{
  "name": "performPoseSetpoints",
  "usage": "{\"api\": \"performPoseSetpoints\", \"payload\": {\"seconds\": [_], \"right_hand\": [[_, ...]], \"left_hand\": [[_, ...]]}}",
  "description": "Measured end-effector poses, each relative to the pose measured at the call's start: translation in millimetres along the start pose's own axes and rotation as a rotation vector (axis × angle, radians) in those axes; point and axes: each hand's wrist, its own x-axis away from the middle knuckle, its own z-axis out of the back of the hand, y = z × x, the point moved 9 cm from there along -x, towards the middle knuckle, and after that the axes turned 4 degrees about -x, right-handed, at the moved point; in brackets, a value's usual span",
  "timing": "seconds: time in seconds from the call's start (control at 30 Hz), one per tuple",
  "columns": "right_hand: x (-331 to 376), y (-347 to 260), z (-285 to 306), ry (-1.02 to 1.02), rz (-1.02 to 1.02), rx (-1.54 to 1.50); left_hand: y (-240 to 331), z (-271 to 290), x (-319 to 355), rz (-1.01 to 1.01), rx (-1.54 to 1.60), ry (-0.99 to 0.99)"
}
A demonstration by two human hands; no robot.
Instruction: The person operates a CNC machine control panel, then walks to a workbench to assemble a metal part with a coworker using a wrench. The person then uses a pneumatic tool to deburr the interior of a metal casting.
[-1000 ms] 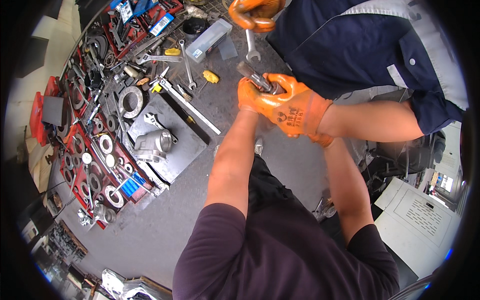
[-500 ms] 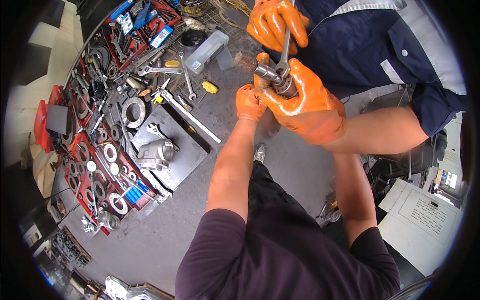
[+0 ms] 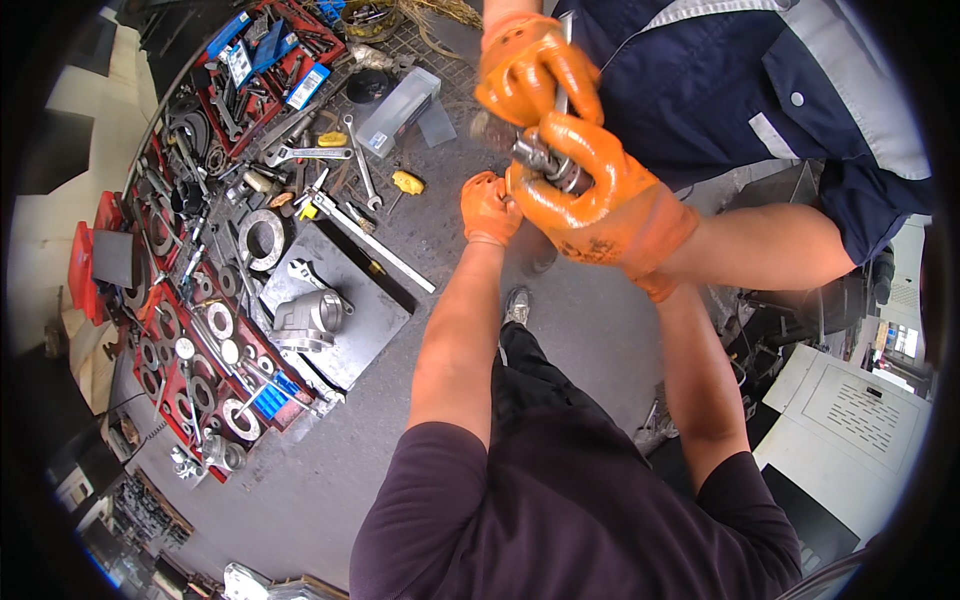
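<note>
My left hand (image 3: pixel 490 208), in an orange glove, is closed in a fist beside the co-worker's lower gloved hand (image 3: pixel 610 200); what it grips, if anything, is hidden. Of my right hand (image 3: pixel 657 285) only a bit of orange glove shows beneath the co-worker's wrist, its fingers out of sight. The co-worker's lower hand wraps round a metal shaft-like part (image 3: pixel 535 155) with a blurred brownish end. Above it, the co-worker's other gloved hand (image 3: pixel 535 75) closes round a wrench (image 3: pixel 566 30), now mostly covered.
On the left bench lie a metal plate (image 3: pixel 365 350) carrying a grey metal housing (image 3: pixel 308 320), a caliper (image 3: pixel 375 245), an adjustable wrench (image 3: pixel 310 154) and a combination wrench (image 3: pixel 362 165). Red trays (image 3: pixel 225 468) hold several rings. A pale cabinet (image 3: pixel 850 430) stands at the right.
The co-worker's upper hand has come down and left with the wrench, close to the metal part. A bit of my right glove now shows. My left hand has barely moved.
</note>
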Motion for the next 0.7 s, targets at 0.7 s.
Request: {"api": "performPoseSetpoints", "payload": {"seconds": [0.7], "right_hand": [[38,0,-65,-0.101,0.179,0.477]], "left_hand": [[42,45,-25,0.096,0.179,0.113]]}}
